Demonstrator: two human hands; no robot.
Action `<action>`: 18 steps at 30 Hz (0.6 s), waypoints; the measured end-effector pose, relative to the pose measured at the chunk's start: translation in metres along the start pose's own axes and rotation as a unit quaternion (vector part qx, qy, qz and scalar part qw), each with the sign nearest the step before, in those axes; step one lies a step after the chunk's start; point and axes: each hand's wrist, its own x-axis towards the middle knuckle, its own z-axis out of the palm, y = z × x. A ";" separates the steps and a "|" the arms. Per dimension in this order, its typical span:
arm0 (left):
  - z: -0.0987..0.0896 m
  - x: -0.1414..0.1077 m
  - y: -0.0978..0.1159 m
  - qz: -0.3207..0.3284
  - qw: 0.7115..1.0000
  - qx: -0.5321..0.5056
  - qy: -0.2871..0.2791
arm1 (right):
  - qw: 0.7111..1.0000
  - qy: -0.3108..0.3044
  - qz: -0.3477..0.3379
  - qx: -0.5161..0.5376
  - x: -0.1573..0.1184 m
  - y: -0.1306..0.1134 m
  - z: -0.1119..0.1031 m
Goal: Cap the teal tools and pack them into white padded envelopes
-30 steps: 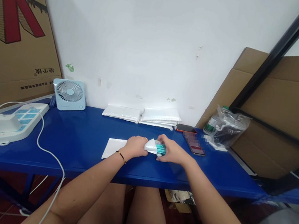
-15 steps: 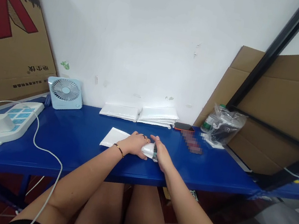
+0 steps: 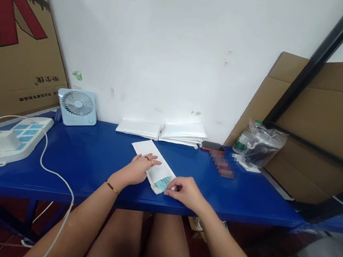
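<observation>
A flat white packet lies slantwise on the blue table, its near end turned toward me. Something teal-patterned shows at that near end. My left hand rests over the packet's left side with fingers stretched out and apart, rings on some of them. At the near right corner, the thumb and fingers of my right hand are pinched together on the packet's edge. What exactly sits between those fingertips is partly hidden.
Stacked white packets lie against the wall. A blue fan and a white power strip with a cable stand left. To the right are a phone, a bottle and a clear plastic bag.
The packet has turned, its near end swinging toward me and showing teal. My left hand has shifted left; my right hand has gone from fingers straight beside the end to a pinch.
</observation>
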 end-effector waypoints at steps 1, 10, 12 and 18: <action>-0.001 -0.008 0.003 -0.013 0.999 -0.009 0.037 | 1.000 0.007 -0.018 -0.013 0.001 -0.005 0.001; 0.031 -0.064 0.047 0.032 0.990 0.013 0.134 | 0.990 -0.057 -0.128 -0.023 0.031 0.018 -0.011; 0.039 -0.067 0.048 0.029 0.988 0.024 0.149 | 0.990 -0.053 -0.128 -0.013 0.037 0.021 -0.005; 0.040 -0.067 0.049 0.001 0.988 0.027 0.153 | 0.995 -0.036 -0.097 0.006 0.042 0.009 0.008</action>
